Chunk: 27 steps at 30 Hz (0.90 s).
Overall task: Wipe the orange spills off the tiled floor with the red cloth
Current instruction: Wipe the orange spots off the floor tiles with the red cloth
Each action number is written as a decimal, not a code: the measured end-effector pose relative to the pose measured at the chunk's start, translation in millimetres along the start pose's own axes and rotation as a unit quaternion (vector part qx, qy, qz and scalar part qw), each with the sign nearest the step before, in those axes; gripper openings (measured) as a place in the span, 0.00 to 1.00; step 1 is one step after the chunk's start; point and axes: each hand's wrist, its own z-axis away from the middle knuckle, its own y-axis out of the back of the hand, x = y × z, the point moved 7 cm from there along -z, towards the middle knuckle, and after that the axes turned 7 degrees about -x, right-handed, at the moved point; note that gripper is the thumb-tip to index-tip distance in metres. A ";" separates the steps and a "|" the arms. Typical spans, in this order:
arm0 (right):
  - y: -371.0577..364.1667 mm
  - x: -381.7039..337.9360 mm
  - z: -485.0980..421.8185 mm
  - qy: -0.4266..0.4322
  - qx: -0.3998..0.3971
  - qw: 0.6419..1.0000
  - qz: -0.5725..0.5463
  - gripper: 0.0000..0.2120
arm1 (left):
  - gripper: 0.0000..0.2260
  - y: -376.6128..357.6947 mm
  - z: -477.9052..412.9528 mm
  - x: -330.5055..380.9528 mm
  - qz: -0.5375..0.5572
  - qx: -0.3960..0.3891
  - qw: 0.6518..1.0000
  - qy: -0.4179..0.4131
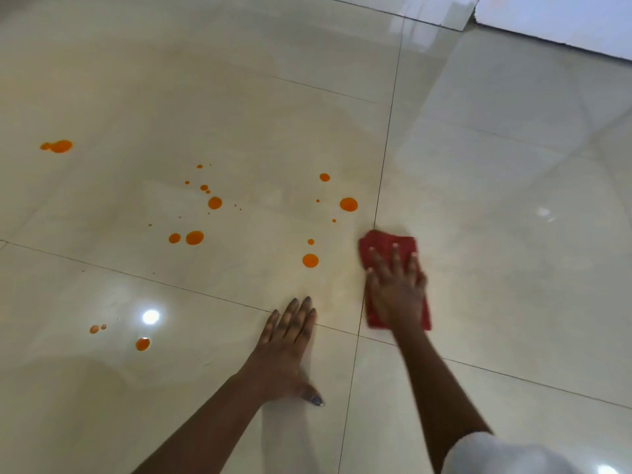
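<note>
Under the right hand (396, 285) lies the red cloth (390, 246), folded to a rectangle on the tiled floor (513, 200). Its long axis runs away from the person, the same way as the fingers, and its far end shows beyond the fingertips. This hand is flat with fingers spread, pressing the cloth down. Just beside it, the left hand (287, 347) rests flat on the tile, fingers close together, holding nothing. Left of both hands the orange spills (310, 260) are scattered, the nearest drop near the cloth.
</note>
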 end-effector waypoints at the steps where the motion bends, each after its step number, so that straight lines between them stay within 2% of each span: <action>1: 5.8 25.2 -4.1 -0.055 -0.004 0.998 -0.035 0.23 | 0.58 -1.3 0.9 1.4 0.011 0.005 1.000 -0.011; 3: 7.6 50.6 19.4 -0.151 0.019 0.983 -0.100 0.23 | 0.58 -1.0 0.4 -0.6 0.010 0.031 0.999 -0.018; 4: 2.7 43.1 42.0 -0.165 0.022 0.981 -0.099 0.23 | 0.58 -1.8 1.5 -0.6 0.001 0.029 1.000 -0.012; 5: -3.8 24.6 59.5 -0.146 0.026 0.986 -0.080 0.23 | 0.59 -4.3 1.3 -2.1 0.002 0.005 1.000 -0.001; 7: -15.2 -21.2 64.7 -0.048 0.004 0.998 -0.047 0.26 | 0.59 -5.2 1.1 -2.5 0.001 -0.010 1.000 0.006; 9: -10.1 -45.5 22.8 0.034 -0.025 0.999 -0.022 0.27 | 0.59 -7.3 0.8 -3.4 -0.005 -0.019 1.000 0.007; 10: -2.1 -41.3 -3.8 0.041 -0.027 0.999 -0.013 0.25 | 0.59 -6.3 0.8 -3.8 -0.004 -0.017 1.000 0.003; 13: 15.9 16.7 -38.0 -0.067 -0.010 0.996 -0.057 0.23 | 0.59 -6.8 1.7 -4.1 -0.002 -0.031 1.000 0.005; 15: 9.6 36.6 -6.5 -0.140 0.012 0.984 -0.108 0.23 | 0.59 -6.7 2.7 -6.1 -0.003 -0.037 0.999 0.014; 16: 1.5 28.9 19.7 -0.153 0.027 0.983 -0.100 0.23 | 0.58 -4.4 2.1 -5.5 -0.002 -0.032 0.999 0.016; 18: -14.4 -19.8 69.0 -0.072 0.049 0.994 -0.071 0.23 | 0.58 -4.6 3.0 -2.2 0.003 -0.028 1.000 0.013; 20: -30.6 -78.5 82.5 0.055 0.010 0.998 -0.039 0.24 | 0.59 -1.4 8.2 -2.8 0.005 0.001 1.000 0.026; 22: -28.8 -116.5 47.8 0.159 -0.004 0.987 -0.002 0.23 | 0.60 4.7 14.8 -13.0 -0.004 0.021 0.998 0.066; 23: -21.2 -119.0 21.0 0.180 -0.005 0.984 0.017 0.24 | 0.60 6.3 15.0 -22.6 -0.003 0.019 0.996 0.086; 25: -4.3 -98.7 -25.7 0.148 -0.003 0.988 0.044 0.23 | 0.61 16.8 13.1 -41.0 0.009 0.033 0.994 0.108; 27: 0.1 -59.0 -38.3 0.031 -0.018 0.999 -0.029 0.22 | 0.62 28.2 6.7 -57.3 0.022 0.018 0.992 0.126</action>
